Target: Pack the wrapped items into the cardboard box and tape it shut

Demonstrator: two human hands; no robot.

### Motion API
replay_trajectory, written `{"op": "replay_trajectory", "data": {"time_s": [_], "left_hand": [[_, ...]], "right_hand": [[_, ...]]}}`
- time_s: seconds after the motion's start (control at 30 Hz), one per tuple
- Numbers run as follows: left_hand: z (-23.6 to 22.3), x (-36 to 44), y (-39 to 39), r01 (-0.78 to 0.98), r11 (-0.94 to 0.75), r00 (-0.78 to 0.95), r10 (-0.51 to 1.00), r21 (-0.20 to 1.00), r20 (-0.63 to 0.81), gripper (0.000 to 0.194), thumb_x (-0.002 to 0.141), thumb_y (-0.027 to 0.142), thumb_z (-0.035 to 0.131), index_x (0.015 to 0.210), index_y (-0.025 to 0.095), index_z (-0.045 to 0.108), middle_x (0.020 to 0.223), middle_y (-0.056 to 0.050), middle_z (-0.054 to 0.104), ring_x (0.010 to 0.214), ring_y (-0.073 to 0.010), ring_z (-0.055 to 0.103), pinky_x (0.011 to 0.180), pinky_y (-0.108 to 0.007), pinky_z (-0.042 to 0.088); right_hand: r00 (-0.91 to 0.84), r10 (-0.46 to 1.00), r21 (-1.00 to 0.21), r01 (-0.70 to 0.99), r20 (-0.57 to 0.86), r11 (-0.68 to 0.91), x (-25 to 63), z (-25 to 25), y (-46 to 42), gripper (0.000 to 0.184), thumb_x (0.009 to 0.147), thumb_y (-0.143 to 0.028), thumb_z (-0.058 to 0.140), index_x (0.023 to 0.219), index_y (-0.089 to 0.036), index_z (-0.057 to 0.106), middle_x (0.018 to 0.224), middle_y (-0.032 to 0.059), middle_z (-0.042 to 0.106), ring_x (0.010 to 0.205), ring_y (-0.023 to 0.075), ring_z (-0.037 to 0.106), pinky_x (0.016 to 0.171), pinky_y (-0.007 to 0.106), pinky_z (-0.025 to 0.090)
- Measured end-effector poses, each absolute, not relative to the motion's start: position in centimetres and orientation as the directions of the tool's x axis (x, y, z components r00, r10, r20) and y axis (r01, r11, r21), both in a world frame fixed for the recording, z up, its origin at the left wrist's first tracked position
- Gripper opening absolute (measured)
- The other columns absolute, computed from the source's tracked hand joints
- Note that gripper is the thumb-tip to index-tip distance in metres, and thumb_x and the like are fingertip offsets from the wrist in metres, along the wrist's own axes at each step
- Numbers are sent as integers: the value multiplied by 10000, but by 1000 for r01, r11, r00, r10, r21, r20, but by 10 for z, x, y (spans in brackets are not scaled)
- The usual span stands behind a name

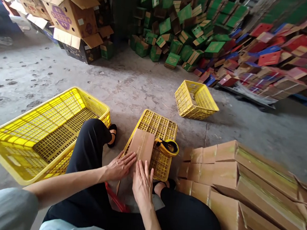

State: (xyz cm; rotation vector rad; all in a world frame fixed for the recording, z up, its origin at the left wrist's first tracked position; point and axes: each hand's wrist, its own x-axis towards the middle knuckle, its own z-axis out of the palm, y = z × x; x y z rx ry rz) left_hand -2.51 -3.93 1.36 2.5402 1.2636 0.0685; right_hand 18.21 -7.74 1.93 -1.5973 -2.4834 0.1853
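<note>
A flat brown cardboard piece (pixel 142 145) lies on an upturned yellow plastic crate (pixel 160 124) between my knees. My left hand (pixel 120 166) rests flat on the cardboard's near left edge, fingers stretched out. My right hand (pixel 142 184) presses flat on its near end, fingers together and extended. Neither hand grips anything. A yellow tape dispenser (pixel 168 146) sits on the crate just right of the cardboard. A red object (pixel 116 199) shows below my hands, partly hidden.
A large yellow crate (pixel 22 143) stands at my left, a small one (pixel 195 99) farther ahead. Stacked flat brown cartons (pixel 244 187) lie at my right. Green, red and blue boxes (pixel 204 30) are piled at the back, open cartons (pixel 68 14) at the back left.
</note>
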Motion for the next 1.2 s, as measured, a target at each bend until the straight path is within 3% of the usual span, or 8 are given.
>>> {"op": "replay_trajectory", "data": {"time_s": [0.1, 0.23, 0.47, 0.67, 0.8, 0.9, 1.2], "left_hand": [[14, -27, -62, 803, -506, 571, 804, 314, -166, 874, 960, 364, 570, 1713, 140, 185, 1781, -166, 125, 1656, -350, 124, 1304, -615, 204], [19, -18, -65, 801, -490, 578, 783, 342, -230, 1051, 900, 508, 678, 1707, 75, 163, 1771, -215, 52, 1655, -376, 62, 1305, -590, 225], [0, -18, -100, 714, -593, 684, 703, 373, -192, 1042, 927, 573, 680, 1716, 120, 172, 1765, -209, 90, 1652, -365, 112, 1325, -534, 204], [-2, -24, -76, 715, -598, 658, 750, 363, -60, 814, 1058, 624, 485, 1699, 173, 267, 1749, -162, 263, 1631, -313, 253, 1309, -521, 257], [4, -14, -23, 763, -559, 589, 808, 324, 9, 614, 1115, 440, 406, 1680, 208, 334, 1723, -127, 356, 1613, -267, 312, 1310, -493, 258], [10, -6, 19, 793, -526, 555, 832, 307, -6, 582, 1099, 326, 384, 1665, 188, 369, 1712, -139, 371, 1603, -277, 334, 1305, -539, 257], [35, 6, 106, 859, -417, 456, 887, 298, -73, 574, 1055, 300, 445, 1618, 191, 451, 1691, -144, 418, 1567, -329, 393, 1277, -621, 285]], "right_hand": [[-433, 894, -204, 870, 114, 448, 190, 15, -99, 610, 1065, -221, 436, 1672, -212, 374, 1645, 123, 505, 1570, 360, 398, 1260, 637, 319], [-455, 881, -177, 863, 131, 473, 198, 12, -115, 660, 1042, -162, 436, 1690, -229, 330, 1642, 107, 512, 1538, 349, 455, 1235, 586, 380], [-473, 864, -179, 848, 169, 499, 203, 6, -131, 628, 1057, -199, 431, 1678, -261, 366, 1606, 82, 563, 1505, 329, 505, 1232, 534, 400], [-458, 876, -171, 861, 151, 480, 201, 5, -114, 612, 1071, -212, 406, 1680, -212, 355, 1635, 118, 517, 1531, 337, 468, 1236, 580, 381], [-425, 892, -180, 876, 153, 448, 191, 5, -62, 591, 1081, -175, 336, 1669, -217, 378, 1640, 135, 511, 1554, 317, 435, 1252, 594, 352], [-398, 908, -163, 895, 127, 415, 184, 5, -19, 600, 1067, -140, 301, 1658, -190, 393, 1638, 162, 509, 1562, 323, 416, 1245, 635, 341], [-350, 937, -116, 931, -24, 345, 173, 29, 88, 594, 1042, -147, 347, 1625, -170, 459, 1660, 166, 480, 1598, 357, 322, 1241, 696, 276]]}}
